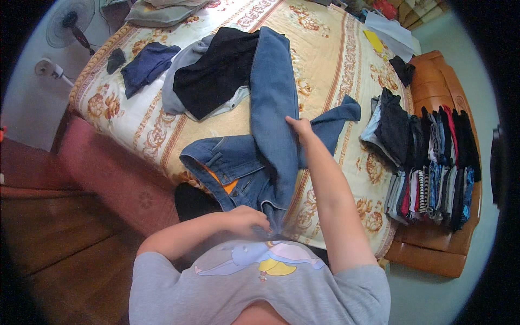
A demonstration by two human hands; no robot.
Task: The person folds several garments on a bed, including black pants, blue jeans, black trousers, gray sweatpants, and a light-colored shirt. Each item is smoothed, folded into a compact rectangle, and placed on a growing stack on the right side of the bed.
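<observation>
Blue denim jeans with orange inner fabric (275, 86): one pair, lying across a cream floral bedspread (319, 59), one leg extended toward its far side. Right hand (300, 128): pinching that leg's outer edge. Left hand (248, 221): curled by the jeans' near edge; whether it grips denim, cannot tell. Black cloth garment (216, 73): beside the extended leg. Multicoloured folded clothes (428, 189): two rows, on an orange-brown leather-look seat (433, 81).

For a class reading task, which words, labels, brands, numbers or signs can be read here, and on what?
None can be read.
Grey T-shirt: a coloured picture, no legible words.
Jeans: no legible label.
Yellow item: any marking is too small to read.
</observation>
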